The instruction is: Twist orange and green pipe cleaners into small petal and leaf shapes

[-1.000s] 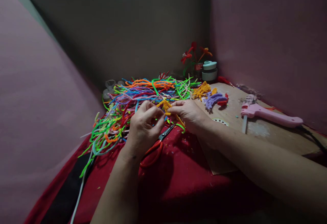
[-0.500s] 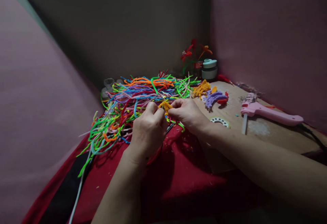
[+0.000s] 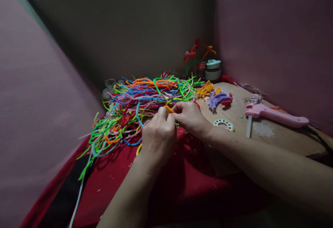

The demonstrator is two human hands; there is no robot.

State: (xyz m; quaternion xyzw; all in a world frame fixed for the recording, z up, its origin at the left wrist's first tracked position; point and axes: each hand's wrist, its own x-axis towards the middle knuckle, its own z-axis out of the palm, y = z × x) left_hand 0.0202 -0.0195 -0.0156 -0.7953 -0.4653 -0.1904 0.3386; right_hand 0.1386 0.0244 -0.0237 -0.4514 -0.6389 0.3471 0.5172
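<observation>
Between the pinched fingertips of left hand [image 3: 159,136] and right hand [image 3: 191,117] sits what looks like an orange pipe cleaner [image 3: 169,109]

- A home craft corner — a small makeshift nook, not a shop or a lab.
- Plain pinkish walls [image 3: 273,30] close in on the sides, with a darker wall behind, so the work surface sits boxed into a corner.
- A red cloth [image 3: 187,172] covers the surface, and a sheet of brown cardboard [image 3: 273,134] (stained and scuffed) lies over its right part.
- Hobby supplies crowd it: a big heap of coloured pipe cleaners [image 3: 140,103], a pink glue gun [image 3: 275,115] with its cord, small yellow and purple cut pieces [image 3: 213,94].
- Handmade flowers [image 3: 197,52] stand at the back beside a small round container [image 3: 213,69] — finished craft pieces.
</observation>
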